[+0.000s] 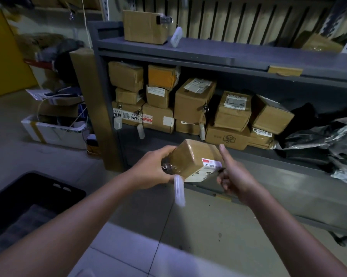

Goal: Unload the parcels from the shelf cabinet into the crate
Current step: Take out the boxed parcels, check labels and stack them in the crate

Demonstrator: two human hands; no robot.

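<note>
A small brown taped parcel (192,156) with a white label and a dangling white tag hangs in the air in front of the grey shelf cabinet (188,54). My left hand (150,168) grips its left end. My right hand (231,174) is at its right end, index finger raised along the side and the other fingers curled at the lower corner. Several brown parcels (192,100) are stacked on the cabinet's middle shelf. The black crate (54,188) stands on the floor at the lower left.
A brown box (144,27) sits on the cabinet top. Black plastic bags (328,140) fill the shelf's right end. A tall cardboard panel (88,100) leans on the cabinet's left side, with a white box of clutter (54,132) beyond. Tiled floor lies below.
</note>
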